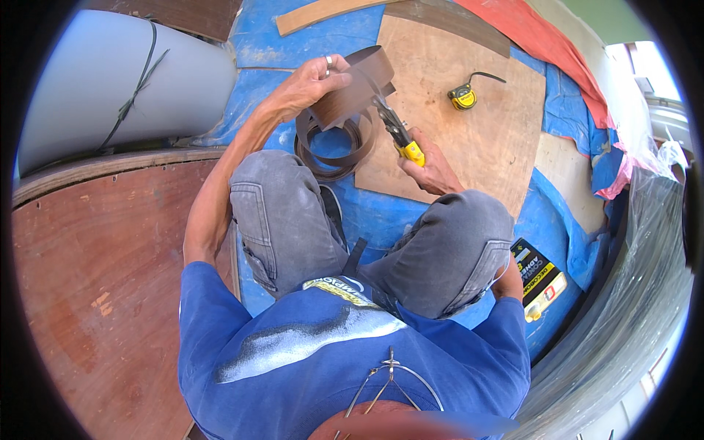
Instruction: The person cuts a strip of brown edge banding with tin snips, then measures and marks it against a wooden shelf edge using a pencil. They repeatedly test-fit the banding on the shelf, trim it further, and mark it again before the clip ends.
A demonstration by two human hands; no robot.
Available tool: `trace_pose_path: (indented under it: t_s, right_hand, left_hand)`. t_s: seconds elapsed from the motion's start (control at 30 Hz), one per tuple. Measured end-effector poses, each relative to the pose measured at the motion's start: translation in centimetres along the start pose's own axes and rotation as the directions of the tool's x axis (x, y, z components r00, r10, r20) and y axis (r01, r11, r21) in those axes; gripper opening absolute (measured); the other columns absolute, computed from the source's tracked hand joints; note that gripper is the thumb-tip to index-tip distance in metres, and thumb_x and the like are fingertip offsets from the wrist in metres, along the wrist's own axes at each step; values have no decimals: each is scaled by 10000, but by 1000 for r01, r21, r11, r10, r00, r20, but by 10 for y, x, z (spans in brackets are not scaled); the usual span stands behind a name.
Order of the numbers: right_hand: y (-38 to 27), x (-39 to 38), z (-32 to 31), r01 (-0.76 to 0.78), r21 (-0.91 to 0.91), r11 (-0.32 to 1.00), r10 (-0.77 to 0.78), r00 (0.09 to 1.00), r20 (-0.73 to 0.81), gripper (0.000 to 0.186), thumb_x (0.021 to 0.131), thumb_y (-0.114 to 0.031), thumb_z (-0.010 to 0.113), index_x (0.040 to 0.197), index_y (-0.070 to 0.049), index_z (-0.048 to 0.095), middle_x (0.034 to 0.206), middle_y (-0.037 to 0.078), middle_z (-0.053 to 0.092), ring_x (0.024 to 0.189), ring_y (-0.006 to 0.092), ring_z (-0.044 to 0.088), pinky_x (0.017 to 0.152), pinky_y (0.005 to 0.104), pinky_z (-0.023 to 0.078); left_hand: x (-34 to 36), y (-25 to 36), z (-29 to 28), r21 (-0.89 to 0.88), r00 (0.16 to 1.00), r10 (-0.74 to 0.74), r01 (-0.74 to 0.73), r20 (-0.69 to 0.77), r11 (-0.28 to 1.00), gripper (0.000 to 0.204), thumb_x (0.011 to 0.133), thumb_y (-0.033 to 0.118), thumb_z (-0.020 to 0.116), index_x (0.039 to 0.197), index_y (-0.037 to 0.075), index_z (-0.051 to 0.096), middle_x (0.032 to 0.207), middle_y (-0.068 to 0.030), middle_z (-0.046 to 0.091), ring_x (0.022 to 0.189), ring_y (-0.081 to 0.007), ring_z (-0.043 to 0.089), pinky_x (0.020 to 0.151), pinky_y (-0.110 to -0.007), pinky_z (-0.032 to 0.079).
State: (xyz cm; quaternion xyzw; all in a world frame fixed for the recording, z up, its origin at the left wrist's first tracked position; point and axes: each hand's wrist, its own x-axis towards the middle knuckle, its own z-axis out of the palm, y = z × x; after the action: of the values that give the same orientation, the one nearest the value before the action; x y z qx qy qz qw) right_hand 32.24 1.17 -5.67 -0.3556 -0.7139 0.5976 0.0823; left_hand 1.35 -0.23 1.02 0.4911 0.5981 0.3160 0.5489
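My left hand (pixel 320 79), with a ring on one finger, pinches a wide brown edging strip (pixel 348 95) that curls upward. More of the same strip lies below in a loose coil (pixel 341 158) on the blue sheet, partly under the plywood board's left edge in view. My right hand (pixel 434 163) is closed round a pair of snips (pixel 396 128) with yellow and black handles. Their metal jaws point up and left at the strip's right side; whether the blades touch it I cannot tell. On the plywood board (pixel 433 66) lies a yellow and black tape measure (pixel 463 96), its dark strap stretched out rightward.
A large pale roll (pixel 121 84) tied with dark cord lies at the left, above a reddish-brown board (pixel 117 286). Beside my right knee is a black and yellow container (pixel 539 275). Clear plastic sheeting (pixel 609 315) hangs at the right. Red cloth (pixel 539 33) edges the far right.
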Motion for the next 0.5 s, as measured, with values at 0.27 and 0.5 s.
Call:
trace_pose_path:
  t_s: [0.27, 0.5]
  right_hand:
    - [0, -1, 2, -36, 65, 997, 35, 999, 16, 489, 805, -280, 603, 1210, -20, 515, 974, 222, 601, 920, 347, 586, 835, 439, 461]
    - [5, 1, 3, 2, 83, 997, -2, 1000, 6, 470, 806, -268, 595, 1197, -20, 514, 975, 210, 592, 923, 336, 578, 848, 428, 460]
  left_hand:
    - [1, 1, 1, -16, 1000, 1, -1, 12, 1000, 311, 968, 412, 653, 1069, 120, 621, 905, 24, 603, 919, -85, 519, 850, -283, 381]
    - [1, 2, 1, -15, 1000, -9, 10, 10, 1000, 300, 967, 401, 653, 1062, 119, 621, 916, 12, 618, 914, -87, 531, 844, -281, 395]
